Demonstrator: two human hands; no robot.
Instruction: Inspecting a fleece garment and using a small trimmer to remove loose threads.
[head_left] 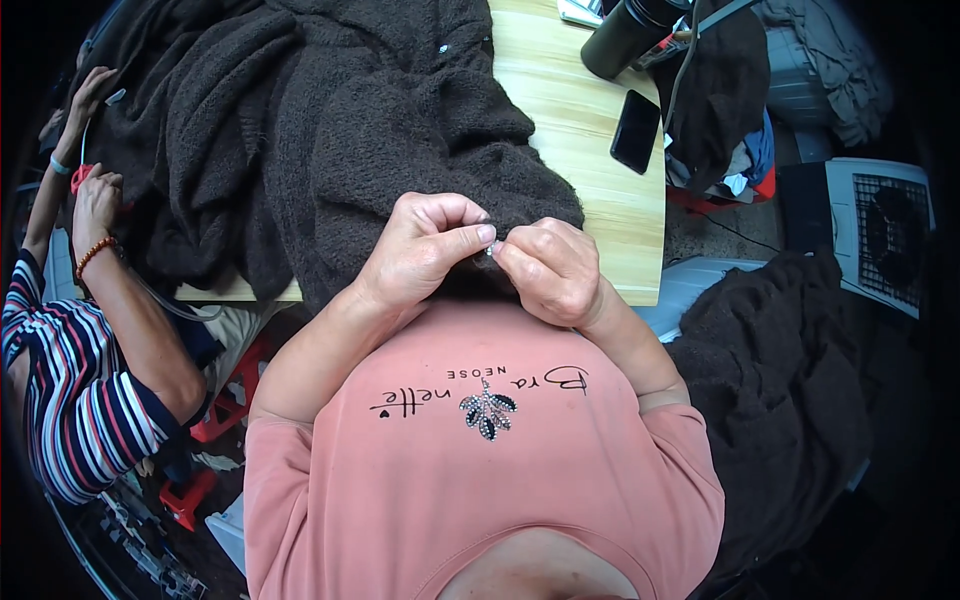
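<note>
A large dark brown knit fabric [380, 130] lies heaped over the table, and its near edge hangs down in front of me. My left hand [425, 250] is closed on that edge, thumb and forefinger pinched together. Close against it, my right hand [555, 270] is also closed, its fingertips meeting the left thumb at the fabric. Between the fingertips shows a tiny shiny piece [490, 250], too small to name. Whatever else the right fingers pinch is hidden.
A black phone [635, 132] and a dark tumbler [630, 38] stand on the wooden table [620, 220] to the right. More brown fabric [770, 400] is piled at lower right. A co-worker's hands [95, 200] handle the fabric at far left, near a thin cord.
</note>
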